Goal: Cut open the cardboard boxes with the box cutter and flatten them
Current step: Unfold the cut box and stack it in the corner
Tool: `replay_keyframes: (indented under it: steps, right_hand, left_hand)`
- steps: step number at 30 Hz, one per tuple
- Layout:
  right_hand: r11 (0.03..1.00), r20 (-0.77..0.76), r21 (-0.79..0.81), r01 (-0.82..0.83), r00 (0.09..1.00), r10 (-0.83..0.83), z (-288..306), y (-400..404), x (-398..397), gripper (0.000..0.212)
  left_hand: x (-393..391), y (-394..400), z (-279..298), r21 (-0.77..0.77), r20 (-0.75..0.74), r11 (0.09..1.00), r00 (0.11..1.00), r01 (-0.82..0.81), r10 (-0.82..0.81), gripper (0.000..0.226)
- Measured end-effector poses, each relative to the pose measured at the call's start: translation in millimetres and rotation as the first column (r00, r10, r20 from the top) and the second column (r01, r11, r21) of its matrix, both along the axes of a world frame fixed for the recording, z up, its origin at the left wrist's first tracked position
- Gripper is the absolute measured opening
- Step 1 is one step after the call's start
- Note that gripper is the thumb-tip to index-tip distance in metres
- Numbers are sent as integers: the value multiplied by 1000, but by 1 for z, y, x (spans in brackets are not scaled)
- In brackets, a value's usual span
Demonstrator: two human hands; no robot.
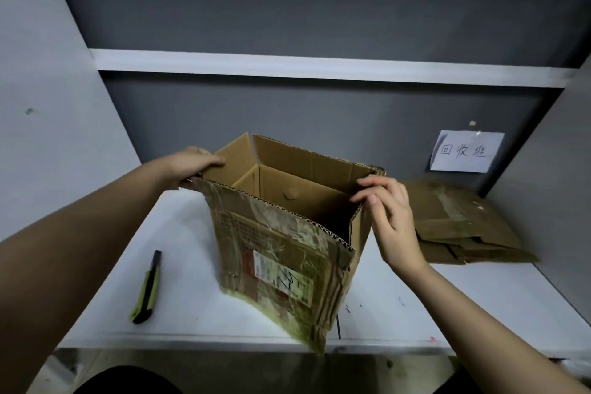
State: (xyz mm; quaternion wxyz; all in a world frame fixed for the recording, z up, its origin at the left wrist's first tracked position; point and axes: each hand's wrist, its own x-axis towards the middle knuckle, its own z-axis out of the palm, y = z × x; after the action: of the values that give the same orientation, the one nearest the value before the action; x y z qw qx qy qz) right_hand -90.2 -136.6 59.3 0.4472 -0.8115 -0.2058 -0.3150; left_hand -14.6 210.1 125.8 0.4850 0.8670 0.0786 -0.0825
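Standing upright near the front edge of the white counter, the cardboard box has its top flaps open and its taped, labelled face turned toward the camera. The left hand grips the upper left flap, fingers curled over its edge. The right hand has relaxed fingers touching the box's right top corner, grasping nothing that I can make out. The box cutter, green and black, lies loose on the counter just left of the box, held by neither hand. A stack of flattened cardboard rests at the back right, below a handwritten paper sign on the wall.

The step in hand looks like collapsing this box. To do it well, confirm the bottom seam is fully cut, then push opposite corners inward so the walls fold along their creases. Keep the cutter well clear of the pressing hands.
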Motion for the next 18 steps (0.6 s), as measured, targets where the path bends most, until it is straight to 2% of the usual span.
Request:
replay_keyframes:
  steps: [2,4,7,9,11,13,16,17,18]
  right_hand:
    - [1000,40,-8,-5,999,5,0,-4,1,34]
    - [997,19,70,29,999,-30,-3,-10,4,33]
    - [942,-294,312,123,955,-28,-15,-20,9,38]
    - [947,-527,308,92,845,89,-27,-29,13,48]
    - [958,-658,286,-9,725,203,-39,-37,15,60]
    - [942,-713,320,-102,629,310,-48,-41,18,83]
    - [911,-748,352,-214,520,411,-53,-44,24,103]
    - [898,-753,371,-237,489,440,-54,-47,27,108]
    - [887,-761,387,-252,456,461,-55,-50,29,113]
  left_hand:
    - [-5,3,-6,-67,-12,998,1000,18,-19,28]
    - [-9,7,-15,-115,9,993,1000,10,-9,35]
    - [-17,11,-25,-247,59,968,996,-45,61,29]
    - [-22,13,-28,-349,66,935,994,-56,84,14]
    - [-26,14,-28,-395,51,917,996,-52,78,9]
    - [-33,13,-29,-450,57,893,997,-17,48,19]
    - [-49,8,-45,-688,117,725,981,-31,152,41]
    - [-55,8,-59,-718,134,695,972,-37,191,45]
    - [-63,10,-75,-703,146,710,970,-36,194,47]
